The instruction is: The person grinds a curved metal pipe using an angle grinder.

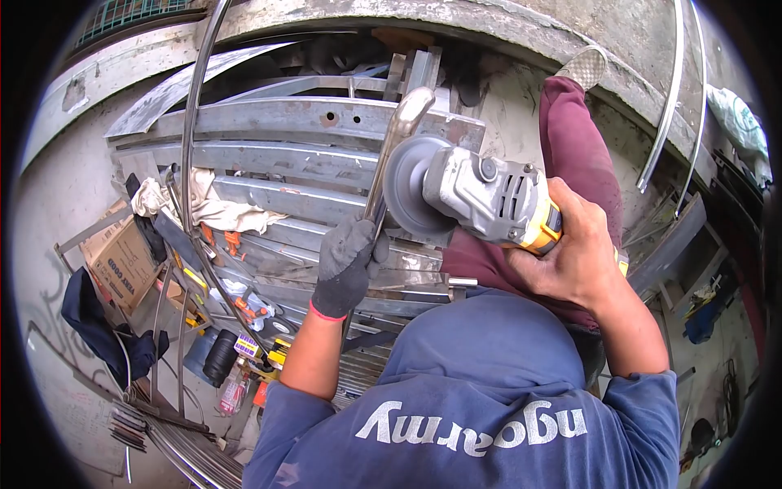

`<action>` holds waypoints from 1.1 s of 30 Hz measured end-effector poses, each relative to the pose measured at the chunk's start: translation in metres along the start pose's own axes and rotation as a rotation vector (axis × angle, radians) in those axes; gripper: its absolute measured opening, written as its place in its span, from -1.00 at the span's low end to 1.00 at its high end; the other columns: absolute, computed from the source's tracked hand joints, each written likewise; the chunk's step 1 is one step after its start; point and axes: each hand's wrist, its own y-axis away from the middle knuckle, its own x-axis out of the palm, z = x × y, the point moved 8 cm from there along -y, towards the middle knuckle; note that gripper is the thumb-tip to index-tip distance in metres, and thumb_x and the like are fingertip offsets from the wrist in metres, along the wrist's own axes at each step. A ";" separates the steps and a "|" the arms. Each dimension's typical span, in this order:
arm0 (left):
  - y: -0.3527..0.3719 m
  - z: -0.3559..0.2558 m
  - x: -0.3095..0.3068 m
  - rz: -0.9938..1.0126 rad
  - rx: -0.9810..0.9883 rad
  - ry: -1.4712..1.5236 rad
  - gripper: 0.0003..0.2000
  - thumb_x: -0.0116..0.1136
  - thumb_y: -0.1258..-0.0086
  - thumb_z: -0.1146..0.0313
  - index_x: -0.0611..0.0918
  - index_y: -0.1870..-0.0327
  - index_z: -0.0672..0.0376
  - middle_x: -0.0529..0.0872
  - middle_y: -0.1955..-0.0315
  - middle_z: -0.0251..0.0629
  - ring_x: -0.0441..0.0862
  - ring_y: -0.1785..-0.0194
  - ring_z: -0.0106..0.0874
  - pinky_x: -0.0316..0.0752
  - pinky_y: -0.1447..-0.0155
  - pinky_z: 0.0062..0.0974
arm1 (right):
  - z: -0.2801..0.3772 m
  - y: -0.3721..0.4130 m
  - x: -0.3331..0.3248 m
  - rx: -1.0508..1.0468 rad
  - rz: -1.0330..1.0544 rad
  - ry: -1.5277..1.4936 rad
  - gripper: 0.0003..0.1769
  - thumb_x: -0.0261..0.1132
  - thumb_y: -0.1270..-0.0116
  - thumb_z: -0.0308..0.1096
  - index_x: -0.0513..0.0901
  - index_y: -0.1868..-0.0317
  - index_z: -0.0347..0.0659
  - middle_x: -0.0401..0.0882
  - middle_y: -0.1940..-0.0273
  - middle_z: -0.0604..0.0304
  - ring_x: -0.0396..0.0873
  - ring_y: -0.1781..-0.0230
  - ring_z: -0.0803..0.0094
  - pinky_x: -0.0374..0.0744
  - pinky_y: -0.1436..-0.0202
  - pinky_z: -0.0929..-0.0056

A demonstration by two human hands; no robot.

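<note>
View: head camera, looking down over a blue shirt with white print.
Left hand (349, 262): in a dark grey knit glove with a pink cuff; fingers clenched around the tube, low on its length.
Tube (399, 130): round, polished bright metal, slim, rising from the glove and bending over to a blunt, open-looking end at the top; it stands in the middle of the view, in front of the stacked bars.
Right hand (574, 257): bare; fingers wrapped tightly around the rear body of the grinder, thumb on top.
Grinder (489, 196): grey cast-metal gear head with cooling slots and a yellow plastic body, held level to the right of the tube.
Disc (411, 186): round, flat, dull grey and matte, face turned towards the camera; its left rim lies at the tube, and real contact cannot be told.
Bars (285, 159): long flat steel sections, grey and scuffed, with rust spots, piled side by side beneath the hands.
Rod (195, 106): thin, curved, shiny, arching up the left side.
Rag (220, 212): crumpled off-white cloth lying on the bars.
Box (122, 265): brown cardboard with printed lettering, on the floor at left.
Trouser leg (578, 143): maroon fabric, stretched out behind the grinder.
Floor (57, 187): rough pale concrete.
</note>
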 end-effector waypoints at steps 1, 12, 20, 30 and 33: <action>0.000 0.003 0.000 -0.002 -0.008 0.027 -0.49 0.10 -0.78 -0.16 0.70 0.09 0.21 0.63 0.53 -0.48 0.40 0.57 -0.68 0.20 0.45 -0.65 | 0.000 0.000 0.001 0.004 0.007 -0.005 -0.40 0.64 -0.09 -0.40 0.67 -0.15 -0.35 0.80 0.17 -0.17 0.85 0.16 -0.21 0.77 0.06 0.07; 0.001 0.010 -0.001 0.005 -0.026 0.091 -0.50 0.10 -0.80 -0.09 0.72 -0.17 0.26 0.64 0.49 -0.49 0.42 0.54 -0.69 0.22 0.44 -0.66 | 0.000 -0.001 -0.001 0.010 -0.010 0.013 -0.43 0.64 -0.08 -0.42 0.67 -0.13 -0.31 0.81 0.18 -0.14 0.86 0.15 -0.18 0.77 0.04 0.11; 0.000 0.016 -0.003 -0.015 -0.044 0.074 -0.49 0.08 -0.82 -0.08 0.70 -0.25 0.28 0.65 0.47 -0.48 0.41 0.54 -0.71 0.22 0.44 -0.68 | 0.000 -0.002 0.000 0.015 0.002 0.013 -0.42 0.63 -0.06 -0.41 0.65 -0.11 -0.32 0.79 0.18 -0.20 0.83 0.17 -0.26 0.77 0.07 0.03; 0.002 0.006 0.002 -0.041 -0.060 0.076 -0.55 0.09 -0.82 -0.02 0.71 -0.22 0.26 0.63 0.47 -0.47 0.40 0.55 -0.71 0.20 0.45 -0.68 | 0.005 0.002 0.004 -0.023 -0.001 0.071 -0.39 0.66 -0.04 -0.41 0.63 -0.11 -0.32 0.77 0.16 -0.20 0.82 0.19 -0.26 0.77 0.09 0.00; 0.001 0.005 0.002 -0.048 -0.032 0.040 -0.58 0.09 -0.82 0.00 0.71 -0.19 0.24 0.63 0.47 -0.46 0.41 0.55 -0.70 0.20 0.45 -0.68 | 0.007 0.003 0.003 -0.044 -0.025 0.073 -0.38 0.66 -0.04 -0.40 0.63 -0.12 -0.32 0.77 0.15 -0.20 0.82 0.18 -0.25 0.77 0.10 0.00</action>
